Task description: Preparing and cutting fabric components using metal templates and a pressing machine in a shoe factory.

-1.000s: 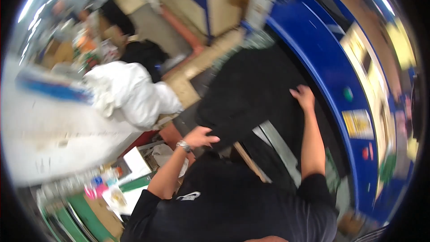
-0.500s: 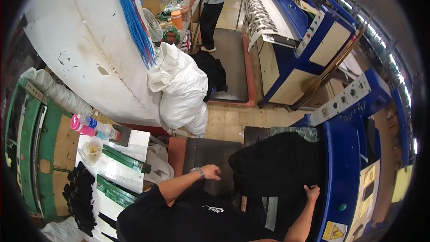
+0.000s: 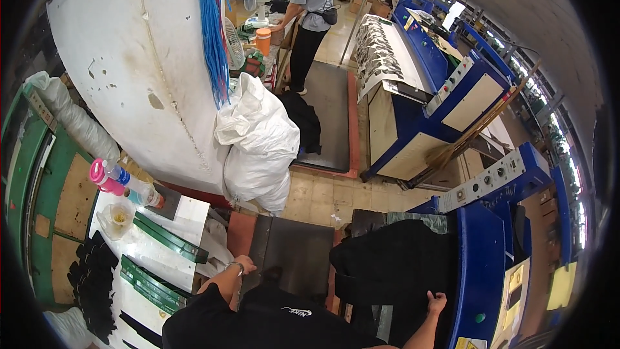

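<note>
A large piece of black cloth (image 3: 394,262) lies spread over the bed of the blue machine (image 3: 481,265) on the right. Beside its right edge is my right hand (image 3: 436,302), with thumb and fingers apart and nothing visible between them. My left hand (image 3: 246,263), a watch on its wrist, hangs over the near left part of the dark floor mat (image 3: 300,249). It holds nothing that I can see, and its fingers look loosely stretched. To its left, a white table (image 3: 184,212) bears green strips (image 3: 169,236) and a row of small black pieces (image 3: 95,284).
A full white sack (image 3: 258,148) stands by the white wall (image 3: 142,77). A pink cup (image 3: 103,178) and clear bottles (image 3: 132,184) are at the table's far end. Farther off, a person (image 3: 313,13) stands at a bench near a second blue machine (image 3: 445,100).
My left hand has swung left and back, away from the cloth toward the white table. My right hand stays at the cloth's right edge. The whole view has shifted slightly.
</note>
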The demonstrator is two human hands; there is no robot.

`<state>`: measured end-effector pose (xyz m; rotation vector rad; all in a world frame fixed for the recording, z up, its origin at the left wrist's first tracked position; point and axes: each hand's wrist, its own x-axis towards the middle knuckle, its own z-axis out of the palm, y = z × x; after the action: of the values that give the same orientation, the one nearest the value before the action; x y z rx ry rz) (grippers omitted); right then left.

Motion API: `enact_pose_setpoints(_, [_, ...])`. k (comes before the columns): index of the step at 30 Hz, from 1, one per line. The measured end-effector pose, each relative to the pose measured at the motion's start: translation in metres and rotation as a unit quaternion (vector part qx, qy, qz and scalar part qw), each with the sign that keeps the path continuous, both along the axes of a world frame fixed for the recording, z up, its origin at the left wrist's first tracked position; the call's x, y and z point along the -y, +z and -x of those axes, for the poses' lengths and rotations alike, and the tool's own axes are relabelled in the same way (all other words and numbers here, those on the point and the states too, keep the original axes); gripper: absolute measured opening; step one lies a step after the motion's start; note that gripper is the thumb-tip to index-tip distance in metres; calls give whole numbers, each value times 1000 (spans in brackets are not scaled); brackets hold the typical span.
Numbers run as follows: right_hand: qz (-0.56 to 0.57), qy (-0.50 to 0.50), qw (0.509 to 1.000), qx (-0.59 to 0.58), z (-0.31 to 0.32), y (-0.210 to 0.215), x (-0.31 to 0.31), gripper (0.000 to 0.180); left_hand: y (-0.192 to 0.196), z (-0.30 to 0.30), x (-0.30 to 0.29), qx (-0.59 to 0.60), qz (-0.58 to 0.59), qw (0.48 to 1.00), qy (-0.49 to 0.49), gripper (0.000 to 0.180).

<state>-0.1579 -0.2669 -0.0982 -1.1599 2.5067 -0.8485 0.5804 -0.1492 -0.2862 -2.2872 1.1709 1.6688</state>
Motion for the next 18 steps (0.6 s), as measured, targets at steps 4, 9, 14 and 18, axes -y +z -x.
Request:
enact_pose_setpoints(4, [-28, -49, 998, 28, -5, -3, 8, 37, -4, -21, -14, -62, -10, 996, 61, 37])
enact_pose_setpoints(9, [6, -56, 994, 95, -4, 5, -1, 34, 13, -15, -4, -101, 30, 985, 135, 41])
enact_pose_setpoints(14, [64, 18, 988, 139, -27, 49, -6, 32, 6, -3, 10, -143, 53, 973, 175, 47])
enact_pose_setpoints(18, [61, 66, 991, 97, -78, 119, -8, 31, 10, 4, 17, -181, 62, 966, 175, 52])
